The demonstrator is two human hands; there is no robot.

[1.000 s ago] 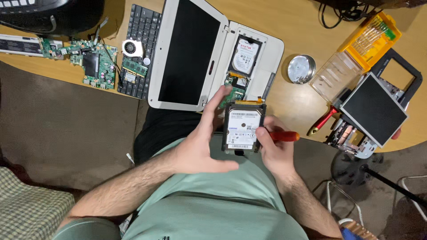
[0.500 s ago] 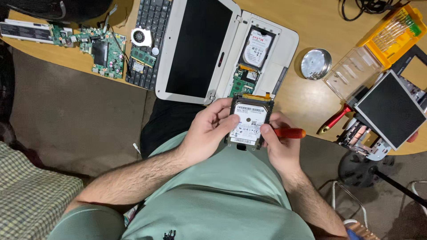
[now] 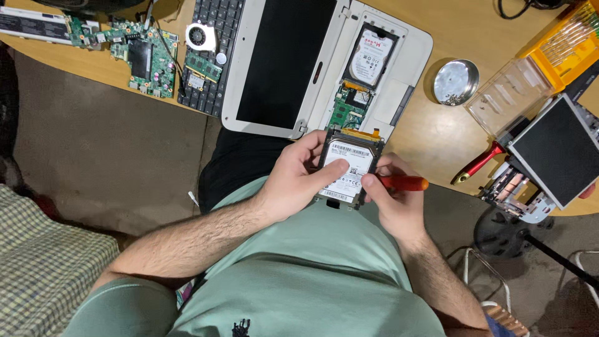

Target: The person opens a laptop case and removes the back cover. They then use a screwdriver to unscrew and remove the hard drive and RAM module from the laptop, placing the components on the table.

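Observation:
My left hand (image 3: pixel 296 181) grips a silver hard drive (image 3: pixel 347 170) with a white label and a black frame, holding it label up over my lap, thumb across the label. My right hand (image 3: pixel 394 203) steadies the drive's right edge and holds a red-handled screwdriver (image 3: pixel 404 183), whose handle sticks out to the right. Just beyond the drive lies an opened white laptop (image 3: pixel 274 68) turned bottom up, with a second hard drive (image 3: pixel 370 57) in its bay and a green circuit board (image 3: pixel 344 111) exposed below it.
On the wooden desk (image 3: pixel 430 131) are a round metal dish of screws (image 3: pixel 456 82), a clear plastic case (image 3: pixel 506 102), a yellow bit box (image 3: pixel 564 37), another red-handled tool (image 3: pixel 477 164), a dismantled device (image 3: pixel 552 153), a black keyboard (image 3: pixel 209 50) and green motherboards (image 3: pixel 145 57) with a fan (image 3: pixel 201 36).
The view has shifted slightly, so the desk things sit a little further right. Both hands keep hold of the drive and screwdriver, with the left thumb now laid over the label.

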